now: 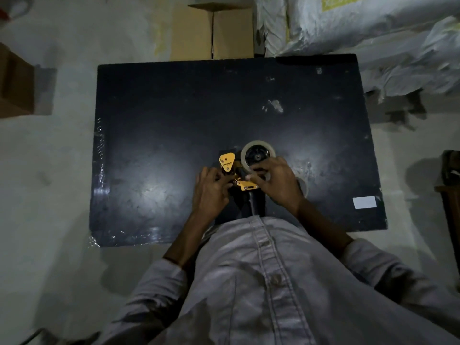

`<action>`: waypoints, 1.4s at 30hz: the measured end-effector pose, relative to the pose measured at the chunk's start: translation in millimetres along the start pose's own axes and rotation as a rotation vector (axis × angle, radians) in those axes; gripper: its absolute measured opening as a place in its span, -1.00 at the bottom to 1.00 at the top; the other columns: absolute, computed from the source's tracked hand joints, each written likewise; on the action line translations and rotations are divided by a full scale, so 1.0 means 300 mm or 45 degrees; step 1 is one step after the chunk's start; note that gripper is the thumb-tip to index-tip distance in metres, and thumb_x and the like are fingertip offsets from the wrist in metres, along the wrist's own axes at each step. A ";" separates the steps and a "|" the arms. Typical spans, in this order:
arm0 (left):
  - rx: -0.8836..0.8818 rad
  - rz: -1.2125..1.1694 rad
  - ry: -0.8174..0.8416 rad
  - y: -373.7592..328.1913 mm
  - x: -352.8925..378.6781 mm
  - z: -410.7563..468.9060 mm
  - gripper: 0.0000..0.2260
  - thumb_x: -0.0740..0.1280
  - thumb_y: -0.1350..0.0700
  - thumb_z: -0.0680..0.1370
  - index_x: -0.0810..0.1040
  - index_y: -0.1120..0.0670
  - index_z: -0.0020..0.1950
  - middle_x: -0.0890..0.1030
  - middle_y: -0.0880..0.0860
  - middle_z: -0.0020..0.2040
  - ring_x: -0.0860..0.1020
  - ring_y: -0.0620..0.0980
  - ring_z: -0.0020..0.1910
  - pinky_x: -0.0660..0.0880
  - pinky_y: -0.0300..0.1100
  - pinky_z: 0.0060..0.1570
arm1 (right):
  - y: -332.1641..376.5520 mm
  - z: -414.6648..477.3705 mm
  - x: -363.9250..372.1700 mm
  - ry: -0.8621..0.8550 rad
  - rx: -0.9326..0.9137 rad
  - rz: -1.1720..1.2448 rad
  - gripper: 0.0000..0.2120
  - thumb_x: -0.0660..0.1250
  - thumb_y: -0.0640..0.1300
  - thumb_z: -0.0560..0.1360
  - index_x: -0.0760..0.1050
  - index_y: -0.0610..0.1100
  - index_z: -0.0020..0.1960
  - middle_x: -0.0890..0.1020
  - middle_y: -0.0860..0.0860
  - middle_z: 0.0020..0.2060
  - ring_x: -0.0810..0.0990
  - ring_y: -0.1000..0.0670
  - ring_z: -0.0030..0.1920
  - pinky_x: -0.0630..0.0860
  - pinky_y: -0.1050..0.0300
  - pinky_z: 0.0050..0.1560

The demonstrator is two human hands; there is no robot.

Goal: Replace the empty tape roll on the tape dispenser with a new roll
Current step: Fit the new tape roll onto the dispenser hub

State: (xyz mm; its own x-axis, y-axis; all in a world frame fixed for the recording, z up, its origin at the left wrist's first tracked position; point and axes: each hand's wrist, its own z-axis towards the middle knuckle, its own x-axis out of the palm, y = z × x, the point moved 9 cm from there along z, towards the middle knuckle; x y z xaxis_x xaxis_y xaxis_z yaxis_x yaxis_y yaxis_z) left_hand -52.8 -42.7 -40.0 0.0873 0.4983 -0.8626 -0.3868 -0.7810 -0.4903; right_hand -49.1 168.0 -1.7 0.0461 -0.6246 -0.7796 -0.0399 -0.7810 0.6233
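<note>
A yellow and black tape dispenser (227,164) lies on the black table (174,120) near its front edge. A roll of clear tape (257,155) sits on the dispenser's black hub. My left hand (210,192) grips the dispenser's front part by the yellow plate. My right hand (276,181) rests against the lower edge of the roll, fingers curled on the dispenser's frame. A second ring, partly hidden behind my right hand, lies flat on the table (304,186); it is too dim to tell whether it is an empty core.
A white label (364,202) lies at the table's right front. A cardboard box (214,31) stands beyond the far edge, and white sacks (361,28) are piled at the far right. Another box (15,83) sits on the floor at left.
</note>
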 end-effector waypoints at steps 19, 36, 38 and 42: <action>-0.097 0.187 -0.042 -0.039 0.034 -0.038 -0.90 0.48 0.29 0.52 0.68 0.13 -0.01 0.59 0.12 -0.02 0.49 0.17 -0.01 0.39 0.04 -0.10 | -0.009 -0.046 0.101 0.180 -0.018 -0.149 -0.63 0.73 -0.10 0.43 0.81 -0.11 0.22 0.79 -0.11 0.02 0.77 -0.19 0.03 0.70 -0.05 0.08; -0.451 -0.143 0.200 0.024 0.116 0.137 -0.30 0.55 -0.12 0.62 0.39 -0.15 0.73 -0.02 0.34 0.78 0.03 0.43 0.71 0.18 0.36 0.62 | -0.064 0.214 0.080 0.372 0.342 -0.179 0.24 0.79 0.17 0.26 0.22 -0.07 0.75 0.34 -0.20 0.59 0.41 -0.28 0.57 0.49 -0.17 0.55; -0.401 -0.113 0.249 0.033 0.134 0.183 -0.29 0.61 -0.22 0.53 0.51 -0.16 0.66 0.03 0.31 0.78 0.07 0.41 0.71 0.23 0.35 0.61 | -0.074 0.226 0.070 0.440 0.305 -0.158 0.25 0.82 0.12 0.23 0.24 -0.05 0.76 0.36 -0.19 0.60 0.42 -0.24 0.59 0.48 -0.10 0.56; -0.266 -0.007 0.164 0.054 0.129 0.249 -0.43 0.65 -0.31 0.38 0.79 -0.11 0.33 0.33 0.21 0.71 0.24 0.38 0.64 0.33 0.34 0.54 | -0.059 0.243 0.064 0.504 0.247 -0.172 0.26 0.84 0.09 0.20 0.27 -0.03 0.75 0.42 -0.16 0.56 0.46 -0.21 0.56 0.46 -0.04 0.55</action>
State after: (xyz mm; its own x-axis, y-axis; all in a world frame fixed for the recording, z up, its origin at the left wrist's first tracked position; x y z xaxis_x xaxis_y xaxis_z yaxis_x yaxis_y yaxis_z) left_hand -124.2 -8.0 -71.9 0.2101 0.4609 -0.8622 -0.1890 -0.8461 -0.4983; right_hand -120.2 170.0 -32.0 0.4396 -0.4995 -0.7465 -0.1918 -0.8641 0.4652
